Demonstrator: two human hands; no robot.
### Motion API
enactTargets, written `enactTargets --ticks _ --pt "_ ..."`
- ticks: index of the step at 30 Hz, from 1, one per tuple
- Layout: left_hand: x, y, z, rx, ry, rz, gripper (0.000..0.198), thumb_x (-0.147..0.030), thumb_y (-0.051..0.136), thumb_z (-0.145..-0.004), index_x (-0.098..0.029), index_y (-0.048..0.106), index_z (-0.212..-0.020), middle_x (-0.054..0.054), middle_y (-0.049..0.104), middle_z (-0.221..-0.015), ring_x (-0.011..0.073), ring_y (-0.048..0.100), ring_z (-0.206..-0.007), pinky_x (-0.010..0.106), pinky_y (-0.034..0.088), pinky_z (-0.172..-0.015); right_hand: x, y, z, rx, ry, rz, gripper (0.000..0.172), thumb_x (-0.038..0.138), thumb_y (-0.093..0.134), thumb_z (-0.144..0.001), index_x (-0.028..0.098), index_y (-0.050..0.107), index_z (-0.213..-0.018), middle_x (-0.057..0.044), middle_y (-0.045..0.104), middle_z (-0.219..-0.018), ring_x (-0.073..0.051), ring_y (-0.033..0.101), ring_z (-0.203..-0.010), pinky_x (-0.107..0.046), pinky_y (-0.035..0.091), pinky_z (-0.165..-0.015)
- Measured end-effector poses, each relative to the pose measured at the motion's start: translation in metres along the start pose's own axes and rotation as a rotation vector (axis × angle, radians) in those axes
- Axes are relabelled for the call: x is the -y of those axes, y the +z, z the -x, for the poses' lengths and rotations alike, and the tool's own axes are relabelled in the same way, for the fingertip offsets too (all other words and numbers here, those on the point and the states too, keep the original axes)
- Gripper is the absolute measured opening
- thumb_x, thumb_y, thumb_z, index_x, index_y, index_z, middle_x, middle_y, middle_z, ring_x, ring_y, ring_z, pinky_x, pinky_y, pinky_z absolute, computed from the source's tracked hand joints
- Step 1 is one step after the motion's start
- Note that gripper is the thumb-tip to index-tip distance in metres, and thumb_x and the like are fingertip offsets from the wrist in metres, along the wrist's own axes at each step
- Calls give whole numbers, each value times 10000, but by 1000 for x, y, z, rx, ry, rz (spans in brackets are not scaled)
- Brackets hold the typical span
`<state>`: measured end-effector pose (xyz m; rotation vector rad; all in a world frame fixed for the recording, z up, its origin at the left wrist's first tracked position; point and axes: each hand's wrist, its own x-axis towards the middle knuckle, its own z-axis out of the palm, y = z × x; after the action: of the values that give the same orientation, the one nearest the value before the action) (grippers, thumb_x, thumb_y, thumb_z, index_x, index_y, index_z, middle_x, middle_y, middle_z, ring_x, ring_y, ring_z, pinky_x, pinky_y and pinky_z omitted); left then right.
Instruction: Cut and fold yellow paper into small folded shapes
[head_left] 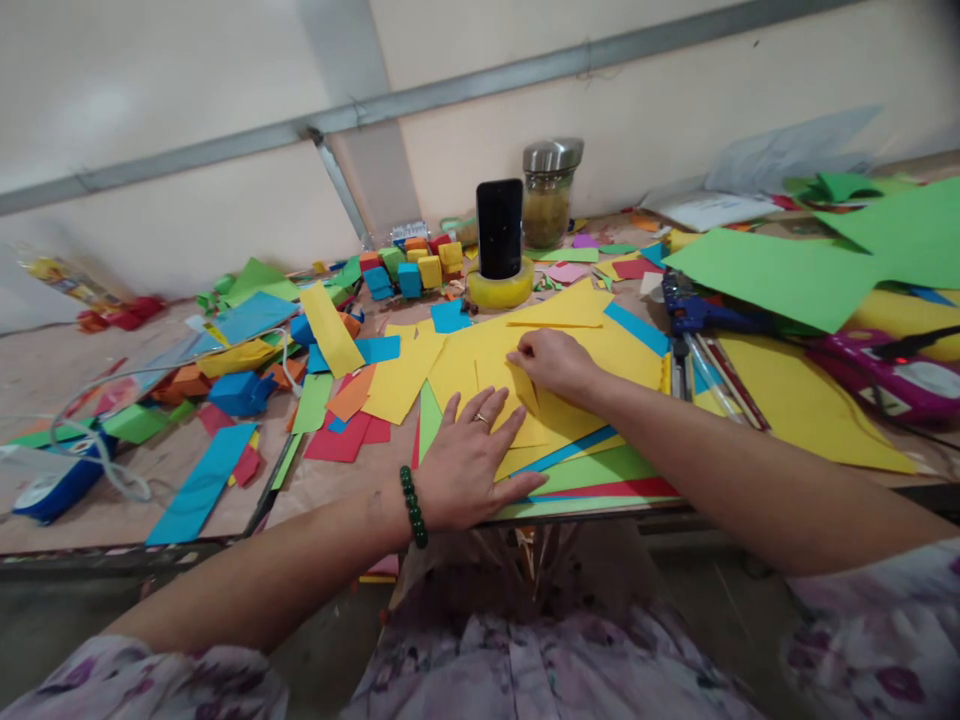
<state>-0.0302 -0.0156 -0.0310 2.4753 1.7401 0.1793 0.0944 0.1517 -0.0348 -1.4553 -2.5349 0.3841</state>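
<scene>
My left hand (472, 455) lies flat with fingers spread at the front edge of a yellow craft sheet (622, 370), a ring on one finger and green beads at the wrist. Just beyond it, my right hand (559, 365) is closed in a pinch low over the same sheet. What its fingertips hold is too small to make out; a narrow yellow piece (525, 388) shows right below them. Blue, red and green sheets (600, 468) stick out from under the yellow one along the table's front. A loose yellow strip (555, 322) rests behind my right hand.
A phone (499, 230) stands in a yellow tape roll (501, 288), with a lidded glass jar (550, 195) behind. Colourful foam blocks (411, 265) and scraps (349, 430) cover the left. Pens (724, 380), green sheets (780, 265) and a magenta device with a cable (892, 375) lie right.
</scene>
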Motion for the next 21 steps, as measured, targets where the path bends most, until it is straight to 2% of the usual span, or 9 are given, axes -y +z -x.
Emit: enactTargets --ticks 3,5,10,16,21 --pt "-3 -4 2 -63 58 -30 760 -665 345 -897 -108 449 -1403 208 472 -1407 348 407 -1300 560 262 -1090 0 1 0 -5 2 -1 274 393 540 -872 181 704 -812 -90 743 -887 -193 625 -758 -275 330 -572" --pt "-4 -5 5 -80 103 -41 716 -639 356 -905 -122 468 -1389 195 505 -1377 334 446 -1263 544 281 -1079 0 1 0 -6 2 -4 270 389 541 -872 182 705 -818 -90 745 -892 -195 628 -771 -272 341 -582" --pt "-5 -3 5 -45 155 -80 555 -525 301 -971 -204 465 -1394 151 516 -1397 316 483 -1265 540 296 -1067 0 1 -1 2 6 -7 270 387 542 -874 184 712 -824 -94 745 -887 -199 637 -772 -270 368 -603" --pt "-6 -5 -1 -21 164 -151 495 -425 292 -995 -155 515 -1346 144 535 -1387 307 531 -1221 499 358 -1036 -1 3 0 -2 6 -9 273 394 540 -871 185 711 -828 -92 744 -894 -201 637 -776 -271 364 -600" --pt "-7 -5 0 -16 147 -159 466 -377 297 -997 -155 512 -1346 143 524 -1398 318 509 -1247 524 324 -1062 1 0 1 2 11 -14 274 387 537 -870 180 706 -811 -91 744 -875 -195 631 -758 -272 340 -575"
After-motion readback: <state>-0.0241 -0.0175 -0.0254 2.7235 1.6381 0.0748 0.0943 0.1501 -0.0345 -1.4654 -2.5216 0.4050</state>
